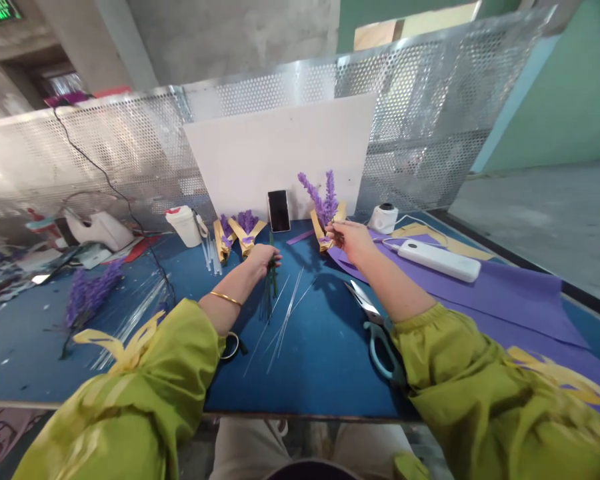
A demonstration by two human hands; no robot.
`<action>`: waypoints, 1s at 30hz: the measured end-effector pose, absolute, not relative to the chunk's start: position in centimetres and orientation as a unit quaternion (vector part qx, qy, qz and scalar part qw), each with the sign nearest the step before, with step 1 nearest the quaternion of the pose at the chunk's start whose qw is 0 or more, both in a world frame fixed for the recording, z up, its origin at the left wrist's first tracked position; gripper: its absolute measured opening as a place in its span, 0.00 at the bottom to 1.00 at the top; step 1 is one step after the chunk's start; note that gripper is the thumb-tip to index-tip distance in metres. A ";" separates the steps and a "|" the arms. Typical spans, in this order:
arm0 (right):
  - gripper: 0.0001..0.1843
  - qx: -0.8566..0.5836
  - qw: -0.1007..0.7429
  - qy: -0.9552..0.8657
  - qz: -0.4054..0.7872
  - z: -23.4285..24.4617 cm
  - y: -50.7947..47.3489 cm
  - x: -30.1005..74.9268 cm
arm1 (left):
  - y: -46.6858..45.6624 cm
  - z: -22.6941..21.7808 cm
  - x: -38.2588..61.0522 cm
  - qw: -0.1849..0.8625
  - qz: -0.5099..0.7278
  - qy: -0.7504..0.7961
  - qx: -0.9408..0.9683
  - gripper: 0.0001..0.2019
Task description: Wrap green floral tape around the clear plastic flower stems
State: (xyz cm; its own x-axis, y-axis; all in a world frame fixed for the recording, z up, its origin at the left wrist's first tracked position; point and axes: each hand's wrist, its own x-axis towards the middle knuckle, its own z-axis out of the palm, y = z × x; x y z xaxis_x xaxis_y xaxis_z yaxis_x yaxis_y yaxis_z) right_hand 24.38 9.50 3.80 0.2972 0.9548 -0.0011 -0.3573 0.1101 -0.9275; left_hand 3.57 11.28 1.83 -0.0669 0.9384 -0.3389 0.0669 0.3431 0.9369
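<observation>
My left hand point(264, 260) is closed around a bunch of thin green stems point(271, 293), whose ends hang below the fingers. My right hand point(351, 240) has its fingers pinched together in front of purple lavender-like artificial flowers point(325, 197) that stand up from a yellow paper wrap point(317, 230). What lies between those fingertips, if anything, is too small to make out. Two shorter wrapped purple bunches, one of them in a tan wrap point(247, 237), lie just beyond my left hand. Several thin clear wires point(287, 313) are spread on the blue table between my arms.
Scissors point(375, 327) lie by my right forearm, near purple sheets point(500, 287) bearing a white power bank point(439, 260). A phone point(279, 211) leans on a white board point(285, 147). Further left are a white cup point(184, 227), loose purple flowers point(93, 293) and a black cable point(105, 175).
</observation>
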 end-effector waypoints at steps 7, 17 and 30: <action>0.04 -0.449 0.647 -0.347 0.509 3.0 9.6 23.5 | 12.7 4.1 5.7 0.499 0.479 0.539 0.480 0.09; 0.04 -0.449 0.550 -0.439 0.551 2.5 8.7 21.6 | 15.2 5.0 8.8 0.570 0.510 0.457 0.455 0.17; 0.07 -0.450 0.474 -0.503 0.566 2.4 8.5 21.6 | 15.8 5.6 7.7 0.617 0.449 0.417 0.494 0.13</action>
State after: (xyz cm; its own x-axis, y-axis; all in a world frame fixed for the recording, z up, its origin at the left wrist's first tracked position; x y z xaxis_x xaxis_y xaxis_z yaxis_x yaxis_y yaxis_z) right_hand 21.56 8.54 2.42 -0.1463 0.9887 -0.0324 -0.0843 -0.0451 -0.9954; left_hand 7.66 15.80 5.58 0.2496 0.9657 -0.0711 -0.1413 0.1089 0.9840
